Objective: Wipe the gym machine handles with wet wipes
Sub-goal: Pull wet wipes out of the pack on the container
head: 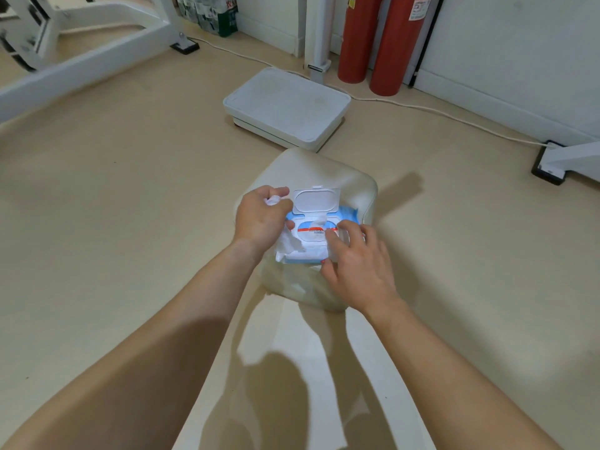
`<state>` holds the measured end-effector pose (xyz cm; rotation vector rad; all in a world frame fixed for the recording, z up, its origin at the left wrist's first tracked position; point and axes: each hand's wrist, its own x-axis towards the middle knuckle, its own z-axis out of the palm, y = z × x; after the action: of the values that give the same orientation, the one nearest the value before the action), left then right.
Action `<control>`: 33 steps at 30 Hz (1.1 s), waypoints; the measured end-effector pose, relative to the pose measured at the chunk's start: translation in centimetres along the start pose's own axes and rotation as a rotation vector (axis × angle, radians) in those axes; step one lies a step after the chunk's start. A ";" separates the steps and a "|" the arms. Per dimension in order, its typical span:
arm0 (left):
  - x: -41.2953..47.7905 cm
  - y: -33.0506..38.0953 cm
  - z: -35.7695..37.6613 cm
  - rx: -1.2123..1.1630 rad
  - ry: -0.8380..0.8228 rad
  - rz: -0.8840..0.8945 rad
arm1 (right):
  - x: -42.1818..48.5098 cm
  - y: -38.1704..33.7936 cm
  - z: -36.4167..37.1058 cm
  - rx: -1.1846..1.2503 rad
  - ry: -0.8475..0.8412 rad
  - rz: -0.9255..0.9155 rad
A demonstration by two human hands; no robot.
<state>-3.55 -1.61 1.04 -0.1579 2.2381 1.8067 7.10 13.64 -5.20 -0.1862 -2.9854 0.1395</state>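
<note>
A blue and white wet wipe pack (345,213) lies on a cream padded seat (324,172) with its white flip lid (316,200) standing open. My left hand (259,219) is closed on a crumpled white wet wipe (290,245) that hangs down over the pack's left side. My right hand (355,267) presses on the pack's right front corner, fingers spread over it. A further wipe (319,220) pokes up out of the pack's opening. No machine handle is in view.
A white platform scale (285,105) stands on the beige floor beyond the seat, with a white cable (422,108) running past it. Two red cylinders (376,40) lean at the back wall. A white machine frame (84,56) crosses the upper left; another black-footed frame (552,164) sits at the right.
</note>
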 end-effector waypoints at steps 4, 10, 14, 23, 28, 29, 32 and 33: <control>-0.2 0.8 0.8 0.034 -0.168 0.028 | 0.8 0.5 -0.8 0.306 -0.112 0.104; -2.2 -0.5 -0.3 0.215 -0.244 0.069 | 1.8 0.9 -1.8 0.730 0.055 0.265; -3.1 -2.0 -1.1 0.421 -0.296 0.110 | 1.3 0.3 -1.6 0.411 -0.015 0.015; -4.2 -2.4 -0.3 1.147 -0.400 0.291 | -0.9 -0.2 1.8 0.004 -0.034 -0.038; -4.5 -0.7 -1.8 0.708 -0.366 0.142 | -0.2 -1.7 -1.4 0.052 -0.272 0.046; -5.0 0.0 -2.4 0.608 -0.308 0.111 | 0.0 -1.9 -2.8 0.096 -0.324 0.072; -8.1 3.6 -4.7 0.309 -0.252 -0.056 | -0.5 -3.3 -8.3 0.327 -0.253 0.143; -9.4 5.2 -5.7 0.214 -0.257 -0.115 | -1.1 -4.2 -10.6 0.506 -0.212 0.200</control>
<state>3.49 -6.71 9.53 -0.0115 2.1709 1.4291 9.26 10.24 5.52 -0.4274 -3.0038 0.9766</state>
